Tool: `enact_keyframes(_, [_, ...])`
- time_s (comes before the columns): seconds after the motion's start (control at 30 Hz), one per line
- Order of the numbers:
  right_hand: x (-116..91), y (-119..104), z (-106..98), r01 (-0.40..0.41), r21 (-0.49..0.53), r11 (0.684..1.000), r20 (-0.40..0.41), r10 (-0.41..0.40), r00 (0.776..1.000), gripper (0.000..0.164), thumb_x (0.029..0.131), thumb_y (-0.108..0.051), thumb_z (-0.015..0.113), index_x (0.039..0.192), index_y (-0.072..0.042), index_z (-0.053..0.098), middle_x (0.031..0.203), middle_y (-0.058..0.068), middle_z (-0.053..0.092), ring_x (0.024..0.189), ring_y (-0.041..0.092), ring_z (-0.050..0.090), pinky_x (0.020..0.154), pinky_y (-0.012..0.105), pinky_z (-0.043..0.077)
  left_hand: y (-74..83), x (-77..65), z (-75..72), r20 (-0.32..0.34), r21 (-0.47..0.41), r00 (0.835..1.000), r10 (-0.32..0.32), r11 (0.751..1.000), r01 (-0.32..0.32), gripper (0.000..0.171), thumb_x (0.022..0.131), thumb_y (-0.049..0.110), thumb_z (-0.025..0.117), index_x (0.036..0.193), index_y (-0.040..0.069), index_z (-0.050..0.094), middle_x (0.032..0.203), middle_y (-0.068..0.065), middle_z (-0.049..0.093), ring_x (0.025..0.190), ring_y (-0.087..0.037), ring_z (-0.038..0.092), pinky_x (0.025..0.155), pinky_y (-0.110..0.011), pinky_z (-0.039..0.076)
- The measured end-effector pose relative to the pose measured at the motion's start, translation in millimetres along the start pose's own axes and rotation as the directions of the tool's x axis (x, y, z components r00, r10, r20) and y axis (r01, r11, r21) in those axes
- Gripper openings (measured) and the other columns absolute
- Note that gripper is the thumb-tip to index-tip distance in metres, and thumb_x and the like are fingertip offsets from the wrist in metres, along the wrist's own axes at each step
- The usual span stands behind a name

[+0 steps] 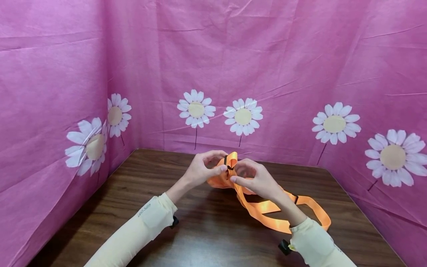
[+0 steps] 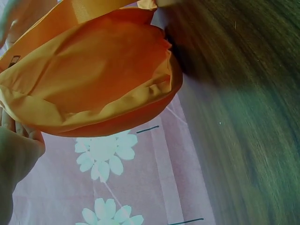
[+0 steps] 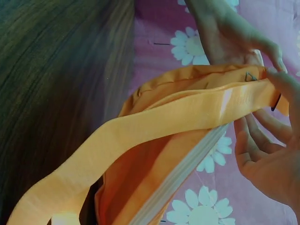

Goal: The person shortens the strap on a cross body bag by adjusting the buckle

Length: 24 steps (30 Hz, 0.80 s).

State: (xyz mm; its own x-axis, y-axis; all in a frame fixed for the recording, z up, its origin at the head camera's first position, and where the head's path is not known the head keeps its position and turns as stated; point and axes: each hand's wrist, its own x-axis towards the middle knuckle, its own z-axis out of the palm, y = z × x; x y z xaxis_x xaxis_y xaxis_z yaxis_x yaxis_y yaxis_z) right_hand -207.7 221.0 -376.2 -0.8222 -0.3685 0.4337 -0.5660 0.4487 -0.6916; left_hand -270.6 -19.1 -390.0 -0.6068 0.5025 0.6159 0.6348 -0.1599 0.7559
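An orange fabric bag point(image 1: 218, 181), with a pale zipper point(image 3: 180, 176) along one side, is held up over the table between both hands. My left hand point(image 1: 200, 168) grips its top end, thumb beside the black strap slider point(image 1: 230, 168), where the strap makes a small upright loop point(image 1: 234, 156). Close on the other side, my right hand point(image 1: 260, 180) pinches the orange strap point(image 3: 187, 110) by the slider, thumb on top and fingers beneath. In the left wrist view the bag body point(image 2: 98, 70) hides most of the fingers.
The long strap point(image 1: 273, 222) trails across the dark wooden table point(image 1: 200, 237) under my right forearm, looping to the right. A second black slider point(image 1: 296, 199) sits on it. Pink cloth point(image 1: 207, 48) with white daisies surrounds the table at the back and sides.
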Motion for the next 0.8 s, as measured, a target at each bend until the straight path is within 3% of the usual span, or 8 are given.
enact_keyframes(0.23, [0,-5,4,0.024,-0.039,0.999,-0.093,-0.028,0.995,0.029,0.086,-0.013,0.084,0.112,-0.011,0.072,0.096,0.002,0.069,0.086,0.022,0.066,0.072,0.038,0.055,0.8,0.7,-0.8,-0.016,0.001,1.0,-0.011,1.0,0.011,0.036,0.092,0.021,0.078,0.125,0.011,0.068,0.105,-0.006,0.073,0.091,-0.027,0.068,0.077,-0.035,0.055])
enact_keyframes(0.53, [-6,-41,-3,0.041,-0.079,0.996,-0.079,-0.047,0.996,0.028,0.088,-0.011,0.082,0.113,-0.005,0.072,0.097,0.008,0.069,0.086,0.023,0.066,0.074,0.039,0.055,-3.6,-0.6,-3.0,-0.046,0.039,0.999,-0.009,0.999,0.011,0.038,0.091,0.027,0.079,0.126,0.014,0.069,0.106,-0.004,0.073,0.089,-0.026,0.068,0.075,-0.034,0.055])
enact_keyframes(0.63, [-5,-35,-4,0.058,-0.091,0.994,-0.08,-0.066,0.995,0.028,0.087,-0.01,0.083,0.113,-0.005,0.072,0.097,0.01,0.069,0.084,0.023,0.065,0.073,0.039,0.055,-3.2,-0.5,-2.8,-0.053,0.053,0.999,0.002,0.999,0.0,0.038,0.091,0.03,0.079,0.125,0.016,0.069,0.105,-0.003,0.073,0.087,-0.025,0.067,0.072,-0.034,0.055])
enact_keyframes(0.8, [-1,-7,-5,0.118,-0.098,0.988,-0.082,-0.126,0.989,0.028,0.086,-0.018,0.085,0.112,-0.013,0.074,0.096,0.0,0.069,0.081,0.016,0.066,0.071,0.043,0.056,0.8,-0.7,-2.8,-0.083,0.06,0.996,0.018,0.998,-0.013,0.035,0.091,0.023,0.078,0.124,0.015,0.07,0.102,-0.004,0.072,0.084,-0.026,0.065,0.07,-0.031,0.053])
